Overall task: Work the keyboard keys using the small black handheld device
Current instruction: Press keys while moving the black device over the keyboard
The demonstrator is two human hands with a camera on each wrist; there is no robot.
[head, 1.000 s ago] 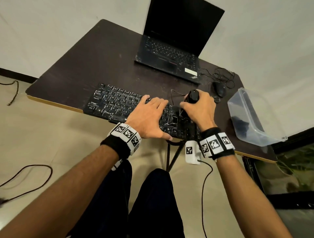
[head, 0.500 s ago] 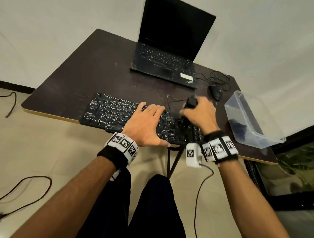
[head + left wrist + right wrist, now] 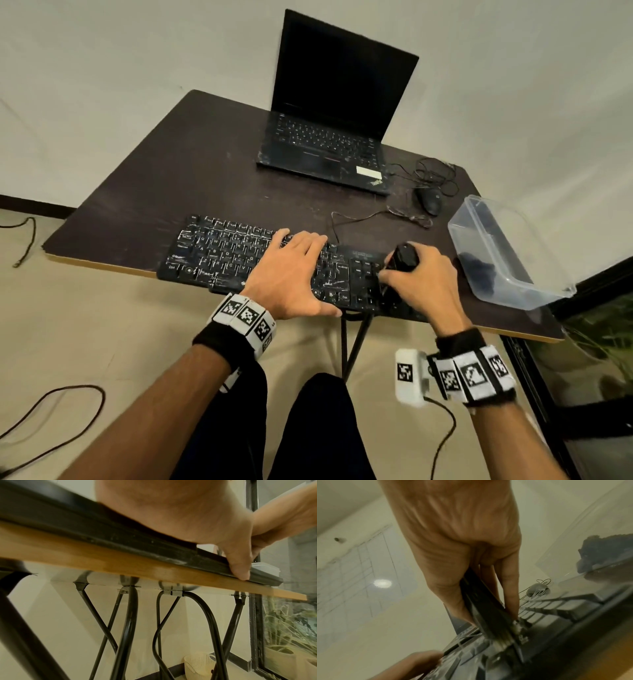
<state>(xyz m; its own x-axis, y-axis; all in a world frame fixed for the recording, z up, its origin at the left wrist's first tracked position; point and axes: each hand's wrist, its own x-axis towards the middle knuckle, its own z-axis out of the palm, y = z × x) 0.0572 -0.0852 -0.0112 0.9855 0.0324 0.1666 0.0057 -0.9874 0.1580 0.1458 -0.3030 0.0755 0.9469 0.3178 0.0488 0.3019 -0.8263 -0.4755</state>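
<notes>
A black keyboard point(image 3: 219, 253) with worn white legends lies along the near edge of the dark table point(image 3: 191, 171). My left hand point(image 3: 291, 270) rests flat on its middle, fingers straight, thumb at the front edge point(image 3: 240, 566). My right hand point(image 3: 421, 277) grips the small black handheld device point(image 3: 404, 257) upright over the keyboard's right end. In the right wrist view the device point(image 3: 488, 609) points down, and its bristly tip touches the keys point(image 3: 537, 609).
A black laptop point(image 3: 329, 130), lid up, stands at the back. A black mouse point(image 3: 430, 200) with a tangled cable lies right of it. A clear plastic box point(image 3: 507, 253) holding something dark sits at the right edge. Black table legs point(image 3: 130, 628) stand below.
My right hand has carried the device from just behind the keyboard's right part down onto its right end. The left hand stays flat on the keys. The head view has tilted.
</notes>
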